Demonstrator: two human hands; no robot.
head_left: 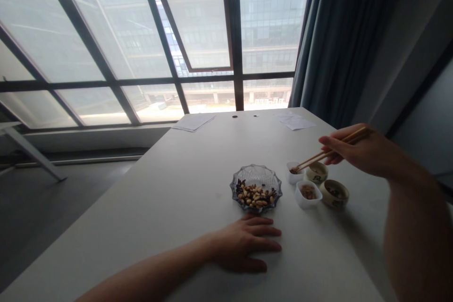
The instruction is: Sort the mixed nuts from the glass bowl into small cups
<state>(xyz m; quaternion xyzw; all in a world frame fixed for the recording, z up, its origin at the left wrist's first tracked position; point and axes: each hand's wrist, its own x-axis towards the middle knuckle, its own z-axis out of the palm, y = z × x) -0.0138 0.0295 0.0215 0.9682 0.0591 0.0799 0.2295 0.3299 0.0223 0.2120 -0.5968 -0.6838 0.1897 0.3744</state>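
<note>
A person stands or sits at a long white table [170, 198], with their right hand [348, 148] raised near its right side. That hand pinches a pair of wooden chopsticks [320, 155] in a narrow, firm grip between thumb and fingers. The sticks slant down and to the left, and their tips come close together at a small white cup [294, 174]. Something brown sits at the tips or just under them in the cup, but it is too small to tell which.

The left hand [246, 245] lies flat and open on the tabletop, palm down and fingers spread, holding nothing. Its fingertips are just short of a scalloped glass bowl [255, 174], which holds a heap of pale nuts and dark beans [255, 196].

Right of the bowl, a tight group of small containers stands beside the white cup. There is a patterned pottery cup [316, 172], a square white dish [307, 193] with reddish-brown bits in it, and a second pottery cup [334, 193] with dark bits inside.

Along the far edge lie two sheets of paper [193, 121] [295, 121], with two small dark spots [234, 116] between them. Behind the table are a large window [201, 23] and a dark curtain [329, 42].
</note>
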